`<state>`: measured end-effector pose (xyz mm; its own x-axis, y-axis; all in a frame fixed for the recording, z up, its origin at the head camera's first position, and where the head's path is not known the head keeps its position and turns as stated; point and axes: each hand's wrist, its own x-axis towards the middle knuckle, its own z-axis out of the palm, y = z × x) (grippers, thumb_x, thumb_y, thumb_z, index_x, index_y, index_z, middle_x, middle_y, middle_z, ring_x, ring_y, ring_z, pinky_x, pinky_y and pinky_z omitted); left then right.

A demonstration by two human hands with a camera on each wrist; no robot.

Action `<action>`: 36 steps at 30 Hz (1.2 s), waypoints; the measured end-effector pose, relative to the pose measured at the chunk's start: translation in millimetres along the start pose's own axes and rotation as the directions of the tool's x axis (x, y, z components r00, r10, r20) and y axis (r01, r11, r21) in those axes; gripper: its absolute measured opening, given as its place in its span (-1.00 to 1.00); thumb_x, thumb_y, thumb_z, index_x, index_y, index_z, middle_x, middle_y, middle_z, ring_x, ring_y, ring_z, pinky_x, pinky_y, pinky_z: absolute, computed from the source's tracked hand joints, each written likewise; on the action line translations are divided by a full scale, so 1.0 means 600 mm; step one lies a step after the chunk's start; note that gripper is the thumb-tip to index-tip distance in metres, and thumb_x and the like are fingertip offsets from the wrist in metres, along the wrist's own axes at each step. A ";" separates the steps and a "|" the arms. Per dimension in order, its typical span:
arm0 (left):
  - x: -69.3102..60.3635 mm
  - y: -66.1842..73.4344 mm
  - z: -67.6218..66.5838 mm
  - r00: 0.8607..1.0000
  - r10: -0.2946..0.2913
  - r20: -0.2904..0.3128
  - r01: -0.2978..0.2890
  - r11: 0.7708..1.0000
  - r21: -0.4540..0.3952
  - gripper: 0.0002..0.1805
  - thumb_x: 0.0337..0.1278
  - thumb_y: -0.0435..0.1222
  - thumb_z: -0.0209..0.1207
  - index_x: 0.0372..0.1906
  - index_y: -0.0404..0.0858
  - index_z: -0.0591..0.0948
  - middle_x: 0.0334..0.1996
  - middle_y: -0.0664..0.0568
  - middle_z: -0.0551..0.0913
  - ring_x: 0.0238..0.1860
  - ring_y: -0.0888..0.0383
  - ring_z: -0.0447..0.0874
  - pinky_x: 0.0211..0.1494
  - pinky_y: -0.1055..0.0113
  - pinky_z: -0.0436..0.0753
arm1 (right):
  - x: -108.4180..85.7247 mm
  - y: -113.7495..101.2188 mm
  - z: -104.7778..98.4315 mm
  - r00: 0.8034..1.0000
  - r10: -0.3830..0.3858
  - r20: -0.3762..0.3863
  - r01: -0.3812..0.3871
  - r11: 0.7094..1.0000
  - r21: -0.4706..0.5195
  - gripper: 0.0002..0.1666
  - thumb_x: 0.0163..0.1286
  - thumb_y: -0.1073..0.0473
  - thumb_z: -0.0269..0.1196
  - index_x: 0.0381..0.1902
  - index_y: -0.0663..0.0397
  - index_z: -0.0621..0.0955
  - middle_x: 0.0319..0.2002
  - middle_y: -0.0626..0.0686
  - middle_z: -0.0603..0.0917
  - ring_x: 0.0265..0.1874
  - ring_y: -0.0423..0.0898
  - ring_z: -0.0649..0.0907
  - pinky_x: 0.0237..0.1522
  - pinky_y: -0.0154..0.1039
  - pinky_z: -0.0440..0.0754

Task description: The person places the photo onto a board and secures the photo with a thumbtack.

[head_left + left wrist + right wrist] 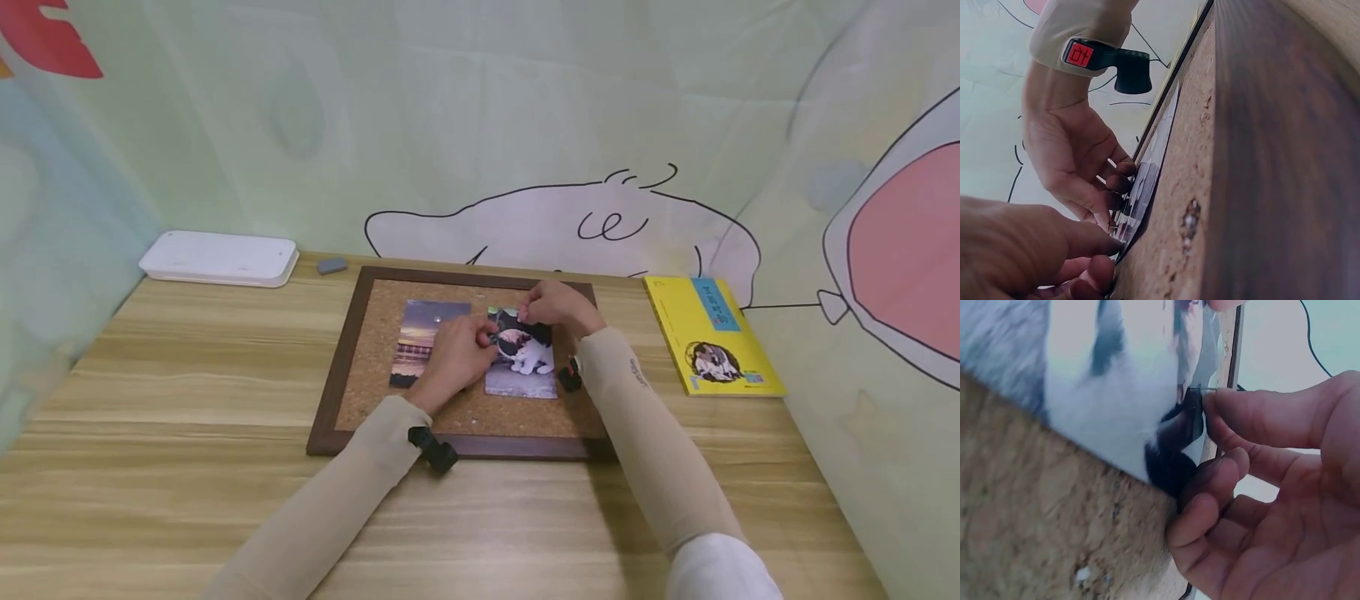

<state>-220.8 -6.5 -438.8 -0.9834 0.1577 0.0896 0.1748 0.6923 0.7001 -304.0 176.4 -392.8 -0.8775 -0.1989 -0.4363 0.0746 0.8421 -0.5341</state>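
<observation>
A cork board (360, 400) in a dark wood frame lies on the table. On it lies a photo of a black-and-white cat (521, 385). The left hand (459, 352) pinches that photo's left edge, its fingertips partly hidden in the head view. At the photo's upper part, the right hand (561, 307) holds a small pin between thumb and forefinger; the thin pin needle (1209, 389) points at the photo's surface, and its head is covered by the fingertips. To the left, a sunset photo (412, 350) bears a pale pushpin (438, 319) near its top.
A white case (219, 258) stands at the back left, beside a small grey block (332, 265). At the right lies a yellow book (712, 337). A printed cloth backdrop (480, 125) rises behind the wooden table (187, 400).
</observation>
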 end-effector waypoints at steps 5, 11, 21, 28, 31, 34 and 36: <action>-0.001 0.001 0.003 1.000 -0.008 -0.003 0.008 1.000 -0.011 -0.72 0.17 -0.38 0.44 0.00 -0.24 0.81 -0.42 0.06 0.71 -0.29 0.09 0.62 -0.05 0.19 0.57 | 0.001 -0.005 -0.002 0.998 0.056 0.021 -0.056 0.998 0.006 -0.73 0.45 0.10 0.30 0.00 0.12 0.66 -0.18 0.00 0.50 -0.24 -0.07 0.47 -0.27 -0.25 0.44; 0.000 0.000 0.005 1.000 -0.011 -0.002 0.011 1.000 -0.007 -0.72 0.18 -0.38 0.45 0.01 -0.24 0.81 -0.42 0.06 0.70 -0.29 0.10 0.62 -0.06 0.20 0.56 | 0.005 0.002 -0.003 0.999 0.030 0.042 -0.031 0.999 0.027 -0.74 0.39 0.13 0.29 -0.04 0.12 0.66 -0.31 -0.06 0.46 -0.38 -0.14 0.43 -0.34 -0.28 0.39; 0.000 0.004 0.006 1.000 -0.003 -0.004 0.003 1.000 -0.005 -0.71 0.18 -0.37 0.44 0.02 -0.24 0.81 -0.41 0.05 0.72 -0.28 0.08 0.64 -0.03 0.17 0.59 | 0.002 0.011 -0.004 0.999 0.010 0.032 -0.012 0.998 0.055 -0.92 0.41 0.22 0.28 -0.20 0.09 0.58 -0.37 -0.08 0.44 -0.44 -0.16 0.41 -0.39 -0.30 0.39; -0.002 0.006 0.005 1.000 0.013 -0.019 -0.013 1.000 -0.011 -0.72 0.15 -0.39 0.44 -0.01 -0.26 0.82 -0.42 0.04 0.73 -0.28 0.07 0.67 -0.02 0.15 0.60 | 0.008 0.003 0.007 0.999 -0.020 -0.048 0.010 0.979 -0.205 -0.94 0.35 0.22 0.29 -0.25 0.03 0.59 -0.35 -0.04 0.50 -0.35 -0.09 0.51 -0.37 -0.27 0.40; -0.001 0.005 0.006 1.000 0.013 -0.018 -0.013 1.000 -0.014 -0.72 0.15 -0.39 0.44 -0.01 -0.27 0.81 -0.42 0.04 0.72 -0.29 0.07 0.66 -0.02 0.16 0.60 | 0.007 0.005 0.012 0.997 -0.031 -0.076 0.016 0.983 -0.185 -0.90 0.34 0.23 0.30 -0.21 0.04 0.58 -0.29 0.00 0.52 -0.29 -0.05 0.52 -0.32 -0.25 0.39; 0.000 0.004 0.006 1.000 0.012 -0.002 -0.012 1.000 -0.014 -0.71 0.16 -0.39 0.43 0.01 -0.26 0.81 -0.41 0.04 0.73 -0.30 0.08 0.65 -0.04 0.18 0.59 | 0.001 0.012 0.016 0.993 -0.041 -0.106 0.029 0.993 -0.115 -0.86 0.37 0.22 0.32 -0.15 0.06 0.59 -0.22 0.03 0.54 -0.23 -0.02 0.52 -0.27 -0.25 0.39; 0.001 0.003 0.005 1.000 0.015 0.018 -0.015 1.000 -0.011 -0.69 0.17 -0.39 0.42 0.03 -0.25 0.81 -0.40 0.04 0.73 -0.31 0.11 0.63 -0.08 0.22 0.57 | -0.005 0.019 0.018 0.991 -0.045 -0.123 0.040 0.998 -0.037 -0.83 0.39 0.22 0.34 -0.10 0.07 0.61 -0.18 0.05 0.58 -0.20 -0.02 0.53 -0.23 -0.24 0.42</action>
<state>-220.8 -3.1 -439.3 -0.9797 0.1807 0.0874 0.1888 0.6818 0.7067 -295.2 181.0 -405.1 -0.9315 -0.1734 -0.3198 0.0215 0.8514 -0.5241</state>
